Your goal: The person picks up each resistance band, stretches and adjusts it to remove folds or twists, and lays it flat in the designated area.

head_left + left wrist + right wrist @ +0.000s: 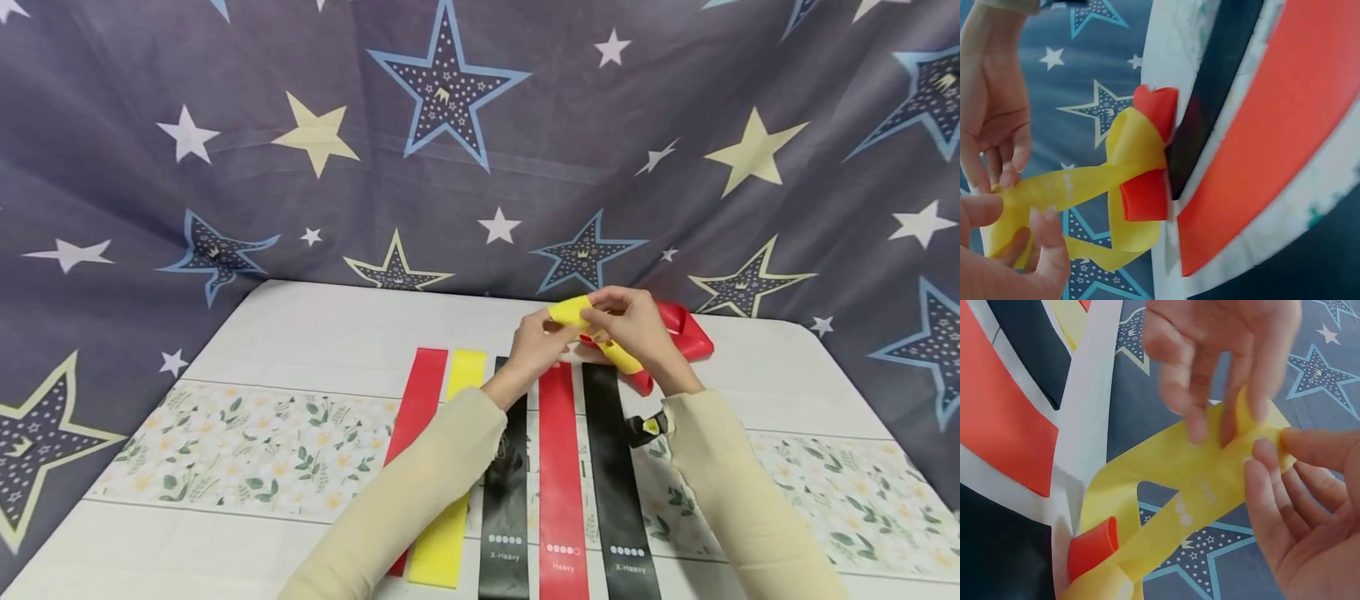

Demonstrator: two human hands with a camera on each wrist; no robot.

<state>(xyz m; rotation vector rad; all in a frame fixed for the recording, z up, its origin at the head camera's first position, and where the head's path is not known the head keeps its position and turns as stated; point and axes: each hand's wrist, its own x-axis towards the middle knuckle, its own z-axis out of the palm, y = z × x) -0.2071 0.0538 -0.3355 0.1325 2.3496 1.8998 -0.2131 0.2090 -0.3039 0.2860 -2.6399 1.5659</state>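
Note:
Both hands hold a yellow resistance band (572, 312) raised over the far side of the table. My left hand (536, 343) grips the band between thumb and fingers, as the left wrist view shows. On the other side, my right hand (637, 327) pinches the band near its folded end; in the right wrist view its thumb and fingertips meet on the yellow strip (1194, 494). White printed dots and letters show on this strip. From the hands the yellow band loops down over a bunched red band (682, 332) lying at the table's back.
Laid out lengthwise on the table (315, 325) are a red band (427, 379), a yellow band (438, 546), a black band (506, 508), another red band (561, 475) and another black band (618, 492). A star-patterned cloth (487, 200) hangs behind.

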